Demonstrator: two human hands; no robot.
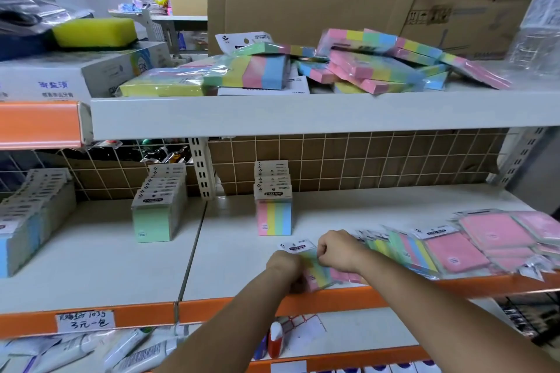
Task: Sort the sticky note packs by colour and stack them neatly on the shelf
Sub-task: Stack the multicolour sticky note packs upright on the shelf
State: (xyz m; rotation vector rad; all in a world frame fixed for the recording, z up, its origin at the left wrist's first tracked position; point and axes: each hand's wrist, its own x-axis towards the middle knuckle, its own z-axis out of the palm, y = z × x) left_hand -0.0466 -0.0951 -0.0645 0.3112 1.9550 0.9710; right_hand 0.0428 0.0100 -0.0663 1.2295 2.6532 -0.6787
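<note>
A striped pack [313,269] lies flat near the front edge of the middle shelf [236,269], pink, yellow, green and blue bands showing under its white header card. Both hands hold it: the left hand [285,266] curls round its near left corner, the right hand [338,250] pinches its upper right edge, each grip clamped on the pack, though motion blur hides exactly how the fingers lie.

Behind it, well apart, a striped row [274,212] stands upright. To the left stands a green row [160,209], further left a blue row [30,221]. To the right a loose heap [454,245] of striped and pink packs lies overlapping.

The step looks to be taking this pack to the striped row. Done well, it is tipped upright, header on top, stripes facing forward, and set flush against the front pack without toppling the row.
</note>
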